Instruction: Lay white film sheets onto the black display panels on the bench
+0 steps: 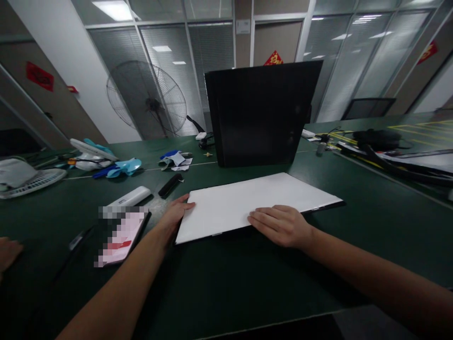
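A thin white rectangular panel [226,203] with dark edges lies flat over the green table in front of me. My left hand [175,215] grips its left edge, fingertips and thumb reaching onto the white face. On the near edge rests my right hand [278,224], its fingers stretched out together and lying on the white surface; that thumb is hidden. Just behind the panel stands a large black flat panel [262,118], upright and leaning slightly back.
Left of my left hand lie a pink-screened phone [123,236], a white oblong device [130,197] and a small black object [171,185]. Blue-and-white items [123,167] sit farther back. Black strips [399,160] lie at right. Another person's hand [9,252] shows at far left.
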`<state>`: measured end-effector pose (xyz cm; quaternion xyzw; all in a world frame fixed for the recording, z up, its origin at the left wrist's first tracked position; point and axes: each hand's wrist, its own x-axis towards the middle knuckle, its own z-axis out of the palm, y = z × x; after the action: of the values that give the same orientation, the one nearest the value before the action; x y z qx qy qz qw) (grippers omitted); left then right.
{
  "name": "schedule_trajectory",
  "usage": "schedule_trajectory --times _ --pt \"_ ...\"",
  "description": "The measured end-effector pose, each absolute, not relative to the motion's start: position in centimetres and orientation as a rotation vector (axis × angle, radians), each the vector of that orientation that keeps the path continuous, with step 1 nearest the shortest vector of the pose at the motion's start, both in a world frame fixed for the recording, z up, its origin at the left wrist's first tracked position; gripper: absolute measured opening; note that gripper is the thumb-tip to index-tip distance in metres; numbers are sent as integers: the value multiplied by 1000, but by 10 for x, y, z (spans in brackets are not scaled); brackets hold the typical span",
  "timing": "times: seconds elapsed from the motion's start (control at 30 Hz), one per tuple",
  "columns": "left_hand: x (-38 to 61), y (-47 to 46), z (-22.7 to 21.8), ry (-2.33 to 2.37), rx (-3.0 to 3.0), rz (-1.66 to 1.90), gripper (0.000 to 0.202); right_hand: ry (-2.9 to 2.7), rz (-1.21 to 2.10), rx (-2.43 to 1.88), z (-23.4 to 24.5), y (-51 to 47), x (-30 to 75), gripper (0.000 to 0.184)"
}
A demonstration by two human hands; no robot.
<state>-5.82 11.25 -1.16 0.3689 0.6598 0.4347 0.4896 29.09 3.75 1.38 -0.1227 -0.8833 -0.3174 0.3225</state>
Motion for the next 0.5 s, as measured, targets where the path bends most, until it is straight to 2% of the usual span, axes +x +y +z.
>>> schedule_trajectory --times 0.1,0.23,0.4,0.5 --pt "-50 107 -12 1548 891 1078 81 -2336 -842 -398 18 21 293 20" --pt "-34 99 -16 1272 933 1009 62 -2334 -818 -578 22 -25 308 25" --pt "-27 93 -21 1139 996 917 71 -2339 -804 -763 24 -74 356 37" --pt "-31 92 -20 1060 1013 939 70 -2326 -951 -931 25 -83 389 41"
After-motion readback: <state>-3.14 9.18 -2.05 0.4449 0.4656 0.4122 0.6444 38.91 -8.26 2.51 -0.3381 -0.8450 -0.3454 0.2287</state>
